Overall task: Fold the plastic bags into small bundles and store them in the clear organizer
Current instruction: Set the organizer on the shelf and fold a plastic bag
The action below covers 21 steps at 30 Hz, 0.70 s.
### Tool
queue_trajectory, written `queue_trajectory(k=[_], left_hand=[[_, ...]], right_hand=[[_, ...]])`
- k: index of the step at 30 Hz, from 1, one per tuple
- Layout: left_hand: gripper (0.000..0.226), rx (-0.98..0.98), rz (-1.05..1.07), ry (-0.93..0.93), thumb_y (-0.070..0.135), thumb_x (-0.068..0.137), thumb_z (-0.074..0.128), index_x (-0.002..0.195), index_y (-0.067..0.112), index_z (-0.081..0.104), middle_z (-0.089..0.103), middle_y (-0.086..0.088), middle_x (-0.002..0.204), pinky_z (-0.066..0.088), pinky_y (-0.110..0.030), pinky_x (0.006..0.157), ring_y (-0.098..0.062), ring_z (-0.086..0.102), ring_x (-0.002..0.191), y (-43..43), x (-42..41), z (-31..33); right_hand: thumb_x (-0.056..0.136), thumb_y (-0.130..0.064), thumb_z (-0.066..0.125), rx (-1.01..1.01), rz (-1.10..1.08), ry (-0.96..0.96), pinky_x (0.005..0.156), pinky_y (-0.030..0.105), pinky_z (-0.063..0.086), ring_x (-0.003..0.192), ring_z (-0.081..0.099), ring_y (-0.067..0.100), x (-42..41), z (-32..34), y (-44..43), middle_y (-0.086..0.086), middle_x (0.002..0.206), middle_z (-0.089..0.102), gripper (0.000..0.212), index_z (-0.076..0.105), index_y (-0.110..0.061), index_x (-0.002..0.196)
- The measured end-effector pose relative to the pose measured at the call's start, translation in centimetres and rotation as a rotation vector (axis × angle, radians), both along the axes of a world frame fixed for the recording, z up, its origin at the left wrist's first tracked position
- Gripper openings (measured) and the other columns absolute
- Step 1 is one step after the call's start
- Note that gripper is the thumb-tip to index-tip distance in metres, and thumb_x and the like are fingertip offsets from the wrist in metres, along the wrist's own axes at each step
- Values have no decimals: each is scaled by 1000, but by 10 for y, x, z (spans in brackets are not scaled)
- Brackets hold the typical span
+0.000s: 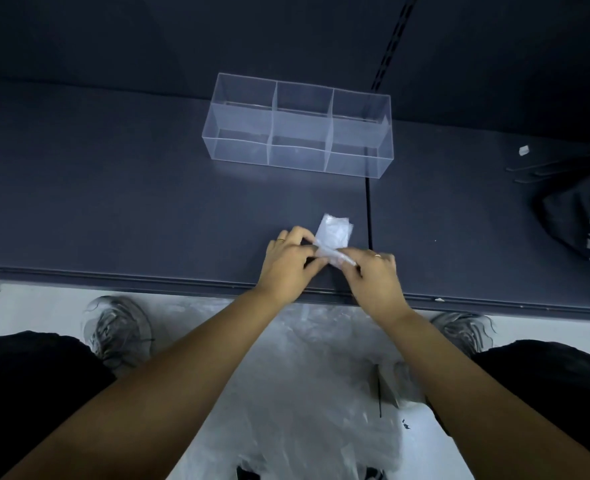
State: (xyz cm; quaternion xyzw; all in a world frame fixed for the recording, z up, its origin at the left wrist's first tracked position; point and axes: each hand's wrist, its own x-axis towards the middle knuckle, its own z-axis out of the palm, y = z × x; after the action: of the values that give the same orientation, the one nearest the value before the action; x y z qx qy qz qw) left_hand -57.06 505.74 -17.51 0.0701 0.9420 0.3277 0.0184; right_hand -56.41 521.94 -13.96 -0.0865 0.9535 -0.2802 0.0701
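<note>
A dark shelf (113,202) carries the clear organizer (297,129), a long box with dividers, at its back. On the pale floor, well nearer than the organizer, lies a heap of loose plastic bags (304,393). In front of the organizer, at the shelf's near edge, the left hand (288,259) and right hand (376,273) both pinch the near end of a small folded plastic bag (333,233), which lies flat on the shelf.

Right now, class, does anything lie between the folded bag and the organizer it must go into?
Nothing visible does. The left hand and right hand pinch the bag; only bare surface lies between it and the organizer.
</note>
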Motion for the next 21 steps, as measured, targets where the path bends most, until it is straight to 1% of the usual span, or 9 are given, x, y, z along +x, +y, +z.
queue_trajectory(k=[1, 3, 6, 8, 12, 14, 16, 18, 21], left_hand=[[24, -13, 32, -12, 34, 90, 61, 100, 16, 75, 55, 3, 114, 30, -31, 84, -21, 46, 101, 1, -1, -2], [27, -27, 93, -26, 36, 92, 58, 98, 16, 75, 54, 3, 116, 26, -30, 82, -21, 43, 102, 5, -3, -3], [30, -44, 194, -22, 38, 91, 59, 84, 13, 74, 53, 3, 111, 21, -28, 77, -20, 41, 98, 13, -7, -4], [33, -73, 255, -19, 40, 90, 59, 76, 13, 71, 51, 4, 105, 20, -27, 76, -20, 40, 95, 18, -11, -2], [29, -158, 335, -47, 46, 86, 61, 76, 19, 69, 47, 3, 104, 30, -32, 84, -21, 41, 97, 23, -18, -2], [26, -186, 359, -36, 47, 83, 64, 86, 21, 64, 46, 2, 109, 31, -33, 88, -22, 42, 102, 22, -17, -3], [36, -220, 332, 1, 45, 83, 65, 109, 20, 58, 46, -3, 124, 29, -36, 94, -25, 42, 112, 19, -14, -6], [52, -255, 209, 70, 39, 87, 64, 133, 21, 48, 41, -8, 140, 25, -40, 103, -28, 38, 126, 16, -11, -8], [53, -348, -67, 113, 34, 95, 53, 145, 26, 37, 26, -10, 154, 10, -44, 113, -29, 23, 142, 9, -14, -10]], right_hand=[[98, -19, 50, -8, -24, -44, 83, 36, 37, 77, 60, 26, -7, 1, -2, 6, 78, 69, 19, 68, -17, 92], [99, -21, 47, -22, -82, -112, 70, 36, 39, 72, 57, 32, -19, 4, -6, 14, 76, 65, 22, 60, -9, 86], [98, -16, 44, -116, -253, -203, 59, 32, 36, 68, 48, 26, -35, 3, -11, 11, 70, 55, 28, 53, -7, 72], [95, -12, 44, -139, -379, -230, 57, 30, 35, 65, 45, 24, -43, 0, -15, 9, 67, 50, 30, 47, -9, 65], [93, -17, 46, -64, -510, -266, 60, 29, 42, 72, 55, 28, -52, -4, -26, 11, 76, 58, 22, 56, -9, 75], [92, -20, 48, -30, -540, -279, 61, 29, 42, 74, 58, 30, -55, -5, -31, 12, 77, 60, 23, 57, -7, 76], [92, -22, 49, -6, -560, -286, 62, 30, 45, 78, 61, 32, -58, -6, -33, 13, 82, 65, 24, 62, -5, 81], [92, -24, 51, -8, -576, -288, 64, 31, 47, 83, 64, 33, -58, -7, -34, 13, 88, 68, 25, 67, -5, 89], [94, -26, 51, -28, -576, -266, 63, 29, 44, 85, 65, 32, -56, -9, -34, 12, 91, 69, 25, 67, -7, 93]])
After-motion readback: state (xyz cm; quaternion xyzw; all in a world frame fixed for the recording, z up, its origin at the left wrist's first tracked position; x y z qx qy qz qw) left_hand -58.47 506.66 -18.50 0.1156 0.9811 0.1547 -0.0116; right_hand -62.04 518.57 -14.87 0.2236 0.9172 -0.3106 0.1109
